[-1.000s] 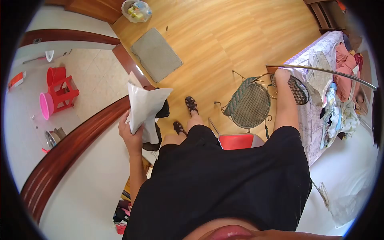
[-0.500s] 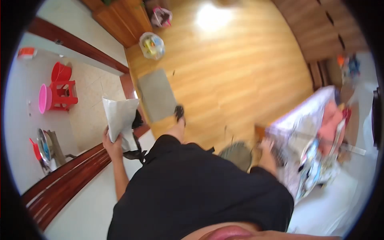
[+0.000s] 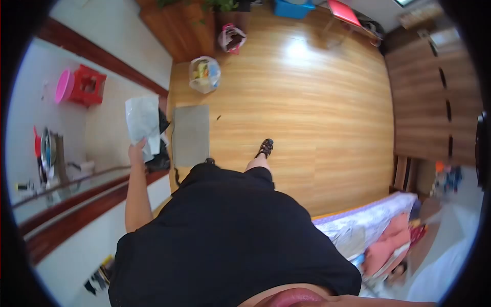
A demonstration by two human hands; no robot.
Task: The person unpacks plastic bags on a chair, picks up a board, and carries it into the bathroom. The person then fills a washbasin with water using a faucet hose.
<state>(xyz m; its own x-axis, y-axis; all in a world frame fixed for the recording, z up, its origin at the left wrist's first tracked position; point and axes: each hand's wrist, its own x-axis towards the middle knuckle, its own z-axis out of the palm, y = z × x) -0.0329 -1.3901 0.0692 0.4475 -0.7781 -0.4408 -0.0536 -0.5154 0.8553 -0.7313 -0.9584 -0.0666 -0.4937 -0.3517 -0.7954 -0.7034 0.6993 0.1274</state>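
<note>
At the left, my left hand grips the lower edge of a crumpled white plastic bag, its thumb pressed on the front. A black item hangs behind and below the bag, partly hidden by it. The bag is in front of the doorway, left of the grey mat on the floor. My right hand is out of view; only the black shirt shows on that side.
A clear bag of items and a pink-handled bag stand on the wooden floor near a cabinet. Drawers line the right wall. A cloth-covered bed holds clothes at lower right. A red stool stands beyond the doorway.
The view has moved forward into the room and turned. The green chair has left view. My right hand, earlier near the chair and bed, is out of sight. My left hand still holds the white bag.
</note>
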